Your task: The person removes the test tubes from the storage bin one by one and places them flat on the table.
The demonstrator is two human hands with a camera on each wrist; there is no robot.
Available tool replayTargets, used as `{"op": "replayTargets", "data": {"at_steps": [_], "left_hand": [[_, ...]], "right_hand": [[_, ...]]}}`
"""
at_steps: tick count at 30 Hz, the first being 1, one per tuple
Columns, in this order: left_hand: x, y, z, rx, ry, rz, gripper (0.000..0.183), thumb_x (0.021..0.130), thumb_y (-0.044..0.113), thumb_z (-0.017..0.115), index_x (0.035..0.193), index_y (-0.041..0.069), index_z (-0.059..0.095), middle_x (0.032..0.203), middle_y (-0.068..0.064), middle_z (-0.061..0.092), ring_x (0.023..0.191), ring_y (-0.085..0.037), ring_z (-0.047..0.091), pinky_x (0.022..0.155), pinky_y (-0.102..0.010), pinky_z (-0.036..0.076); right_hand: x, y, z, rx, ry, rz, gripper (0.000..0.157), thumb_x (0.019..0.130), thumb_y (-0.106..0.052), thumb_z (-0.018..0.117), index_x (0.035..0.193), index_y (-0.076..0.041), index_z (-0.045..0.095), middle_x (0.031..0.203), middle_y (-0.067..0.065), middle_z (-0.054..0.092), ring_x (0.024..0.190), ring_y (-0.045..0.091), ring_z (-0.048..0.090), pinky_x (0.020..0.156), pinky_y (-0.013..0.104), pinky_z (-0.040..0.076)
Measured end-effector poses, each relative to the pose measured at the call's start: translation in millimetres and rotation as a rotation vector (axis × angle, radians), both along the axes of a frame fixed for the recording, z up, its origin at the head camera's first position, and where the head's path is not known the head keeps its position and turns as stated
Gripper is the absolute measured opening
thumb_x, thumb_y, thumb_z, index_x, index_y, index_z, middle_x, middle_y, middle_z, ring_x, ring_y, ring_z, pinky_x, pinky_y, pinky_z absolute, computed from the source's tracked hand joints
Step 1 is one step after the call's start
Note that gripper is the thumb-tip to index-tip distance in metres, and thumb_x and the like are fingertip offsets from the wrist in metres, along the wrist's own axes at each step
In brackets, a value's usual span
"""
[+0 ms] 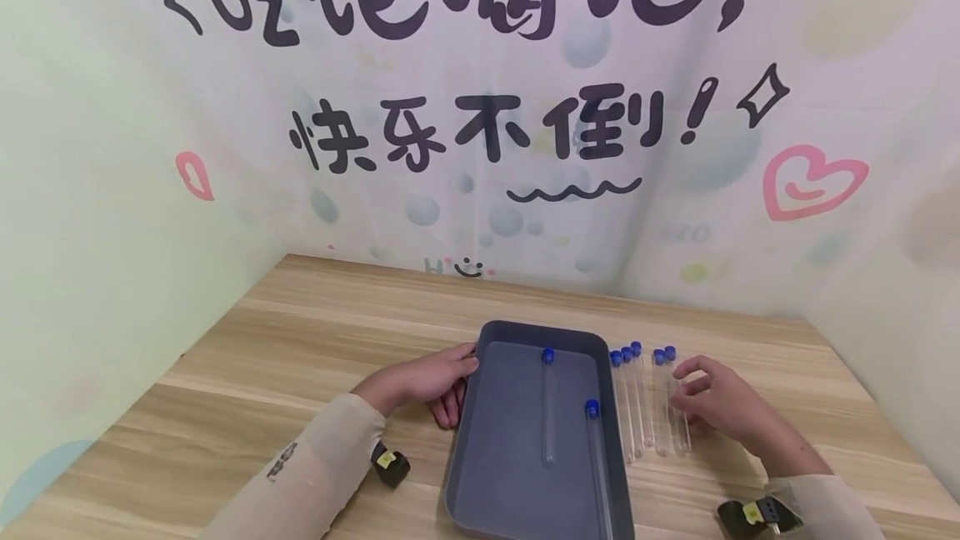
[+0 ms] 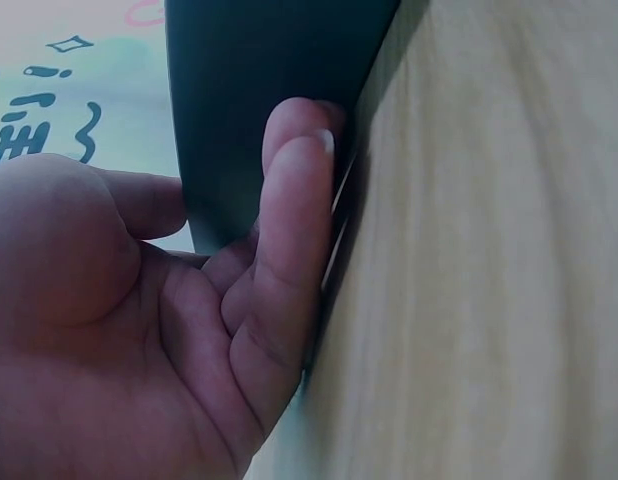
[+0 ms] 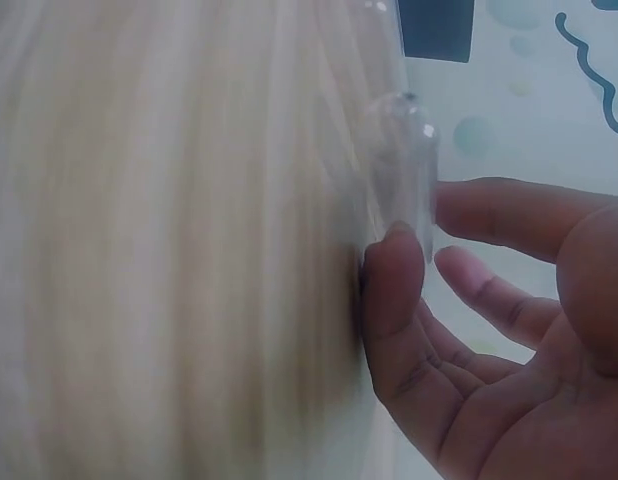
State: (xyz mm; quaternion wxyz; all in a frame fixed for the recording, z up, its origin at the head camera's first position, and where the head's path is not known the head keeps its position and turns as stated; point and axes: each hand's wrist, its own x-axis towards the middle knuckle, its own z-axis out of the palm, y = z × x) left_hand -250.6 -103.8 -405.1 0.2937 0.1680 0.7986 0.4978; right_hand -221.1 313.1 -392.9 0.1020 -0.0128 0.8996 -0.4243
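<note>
A dark grey tray lies on the table. My left hand holds its left side, the thumb at the rim and the fingers against the outer wall, as the left wrist view shows. Two clear test tubes with blue caps lie inside: one test tube near the middle, another test tube along the right wall. Right of the tray, several similar capped test tubes lie side by side. My right hand is at the rightmost test tube, its fingers loosely bent around it, without a plain grip.
The wooden table reaches back to a printed cloth wall with black writing. Cloth also hangs at the left and right sides. A small black wrist camera is by the left sleeve, and another wrist camera by the right.
</note>
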Motion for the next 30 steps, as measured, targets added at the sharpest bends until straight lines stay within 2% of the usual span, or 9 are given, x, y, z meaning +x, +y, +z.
{"op": "replayTargets", "data": {"at_steps": [8,18,30], "left_hand": [[0.0,-0.7,-0.7,0.009,0.004,-0.005,0.053,0.110,0.027,0.029,0.161,0.022,0.015,0.069,-0.013,0.060,0.049,-0.019,0.061,0.047,-0.034,0.058],[0.2,-1.2,-0.8,0.008,0.009,-0.007,0.053,0.110,0.027,0.028,0.161,0.022,0.015,0.069,-0.013,0.060,0.050,-0.018,0.061,0.048,-0.034,0.059],[1.0,-1.5,0.3,0.008,0.014,-0.007,0.053,0.110,0.027,0.028,0.161,0.021,0.016,0.069,-0.013,0.060,0.049,-0.019,0.061,0.047,-0.034,0.058]], "right_hand": [[-1.4,0.7,-1.5,-0.002,-0.002,-0.001,0.047,0.092,-0.006,0.068,0.127,0.009,0.040,0.105,0.026,0.062,0.076,0.020,0.066,0.063,0.034,0.060],[-1.5,-0.6,-1.7,-0.016,-0.001,-0.012,0.047,0.092,-0.005,0.067,0.128,0.009,0.039,0.107,0.029,0.061,0.074,0.020,0.066,0.062,0.035,0.061],[-0.5,-5.8,3.0,0.116,0.070,-0.050,0.045,0.093,-0.013,0.068,0.128,0.005,0.046,0.104,0.023,0.065,0.074,0.019,0.063,0.060,0.032,0.057]]}}
